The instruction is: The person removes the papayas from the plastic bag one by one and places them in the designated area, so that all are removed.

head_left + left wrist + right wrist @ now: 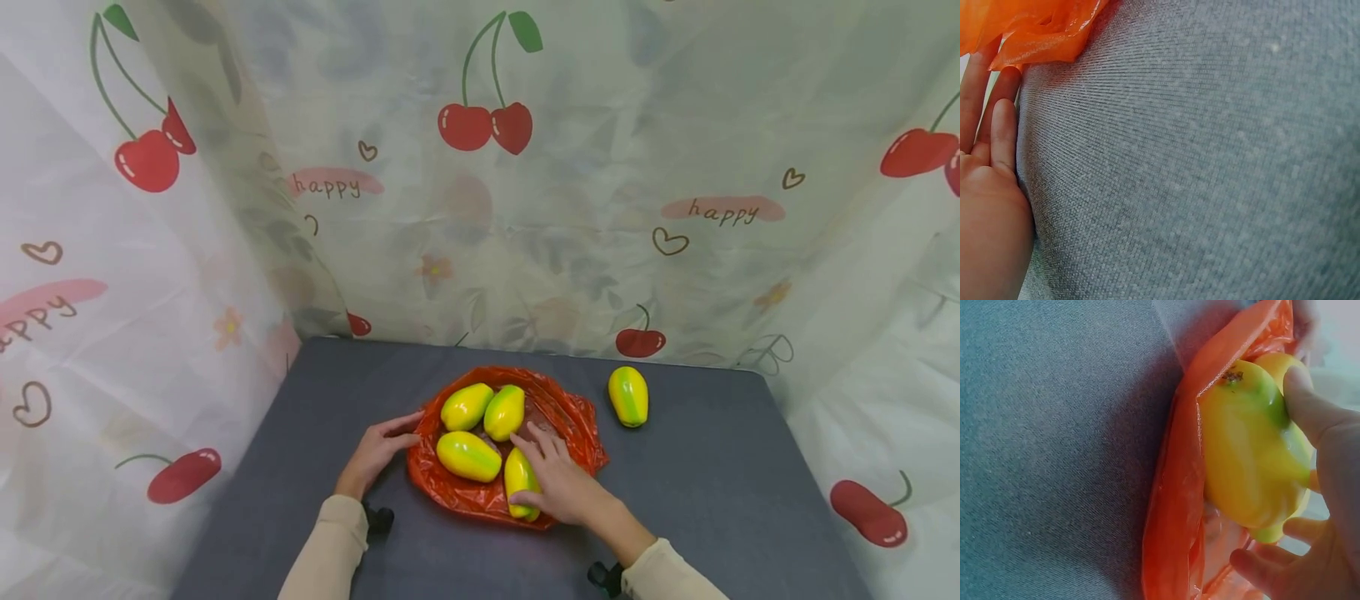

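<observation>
A red plastic bag (465,502) lies spread on the table with several yellow-green papaya-like fruits in it. My left hand (377,454) touches the bag's left edge, its fingers fairly straight; in the left wrist view the fingertips of that hand (991,169) meet the bag's edge (1054,50). Over the right part of the bag is my right hand (564,483), fingers spread beside the nearest fruit (519,479). In the right wrist view the thumb of that hand (1329,487) lies by a fruit (1241,456), the other fingers apart and slightly bent.
One more yellow-green fruit (628,397) lies on the dark grey table (697,467), right of the bag and further back. A pale curtain (600,167) printed with cherries hangs behind the table and on both sides.
</observation>
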